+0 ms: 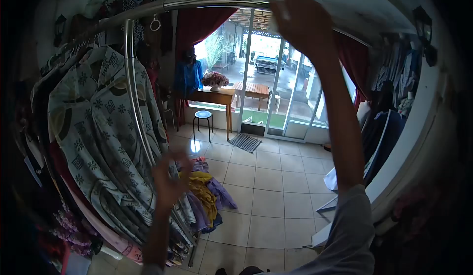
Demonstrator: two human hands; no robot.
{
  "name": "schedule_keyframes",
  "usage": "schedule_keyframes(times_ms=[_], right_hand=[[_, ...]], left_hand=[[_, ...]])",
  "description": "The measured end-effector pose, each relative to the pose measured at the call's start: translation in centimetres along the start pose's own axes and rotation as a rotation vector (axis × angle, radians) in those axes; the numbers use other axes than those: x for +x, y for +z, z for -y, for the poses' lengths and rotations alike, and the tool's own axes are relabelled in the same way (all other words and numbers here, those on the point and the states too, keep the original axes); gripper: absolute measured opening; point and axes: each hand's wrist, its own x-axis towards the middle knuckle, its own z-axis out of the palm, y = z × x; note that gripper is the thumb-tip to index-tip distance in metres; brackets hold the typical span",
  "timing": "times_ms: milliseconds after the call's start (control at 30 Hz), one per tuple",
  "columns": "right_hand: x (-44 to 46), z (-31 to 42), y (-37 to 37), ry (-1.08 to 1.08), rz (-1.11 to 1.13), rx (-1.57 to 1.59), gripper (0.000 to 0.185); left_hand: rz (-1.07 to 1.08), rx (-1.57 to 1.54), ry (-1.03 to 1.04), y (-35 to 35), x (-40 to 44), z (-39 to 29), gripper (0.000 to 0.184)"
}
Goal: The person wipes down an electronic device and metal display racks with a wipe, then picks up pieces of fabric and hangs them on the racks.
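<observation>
My right hand [303, 23] is raised at the top, at the visible end of a metal clothes rail [212, 2]. Its fingers point up, the thumb stands apart, and no grip on the rail shows. Low on the left, my left hand [170, 179] is blurred, its fingers loosely curled and apart with nothing visible between them. It is in front of the rack's lower part, close to hanging clothes. A patterned grey-green shirt [106, 112] hangs beside the upright metal post [130, 53].
Yellow and purple clothes [204, 194] lie near the rack's foot on the tiled floor [268, 203]. Farther off are a blue-topped stool [202, 114], a wooden table [212, 96] with flowers [215, 79], a striped mat [245, 142] and glass doors [273, 88]. More clothes hang at right.
</observation>
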Motion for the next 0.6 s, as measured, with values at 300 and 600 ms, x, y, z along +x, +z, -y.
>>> schedule_keyframes(times_ms=[300,600], right_hand=[[2.2,3.9,4.0,-0.227,-0.21,-0.002,0.027],[-6.6,-12.5,-5.3,0.204,-0.051,-0.356,0.036]], left_hand=[[-0.271,0.317,0.65,3.6,32.1,-3.5,0.04],[-0.132,0.487,0.691,3.5,32.0,-1.3,0.047]])
